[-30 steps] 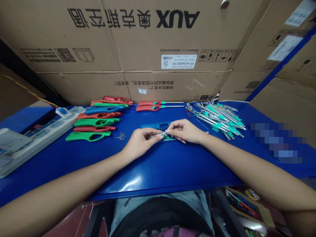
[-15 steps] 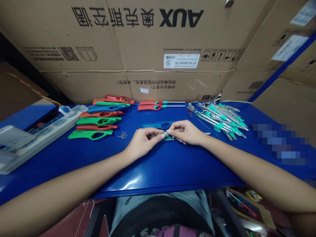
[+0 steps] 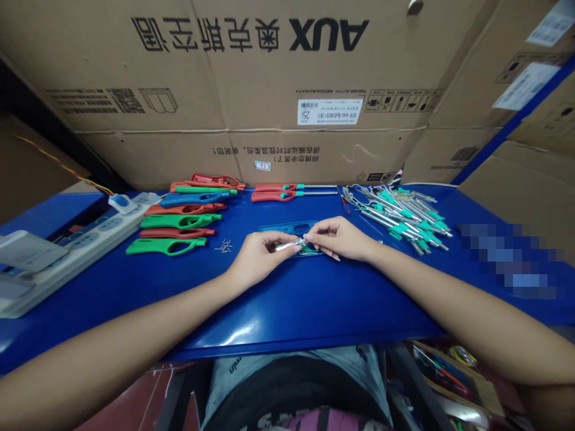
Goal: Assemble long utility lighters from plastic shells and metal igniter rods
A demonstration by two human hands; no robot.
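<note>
Pinched between the thumb and fingers of my left hand (image 3: 263, 254) is a small clear, shiny cylinder (image 3: 287, 244), tilted up to the right. The fingertips of my right hand (image 3: 339, 239) close on the cylinder's right end; what exactly they grip is too small to tell. Behind and partly under both hands lies a blue lighter shell (image 3: 278, 228) on the blue table (image 3: 251, 311). Green and thin whitish parts show just below the fingertips at the shell's right portion. My fingers hide much of the shell.
Several coloured lighter shells (image 3: 173, 221) lie at the left, beside a white power strip (image 3: 85, 242). Small screws (image 3: 224, 246) lie left of my hands. Two red lighters (image 3: 274, 196) rest behind. Metal rods with green parts (image 3: 404, 218) are piled right. Cardboard (image 3: 251, 108) stands behind.
The cylinder in my left hand now shows more clearly and is turned slightly. My right fingers have shifted a little, still at its end.
</note>
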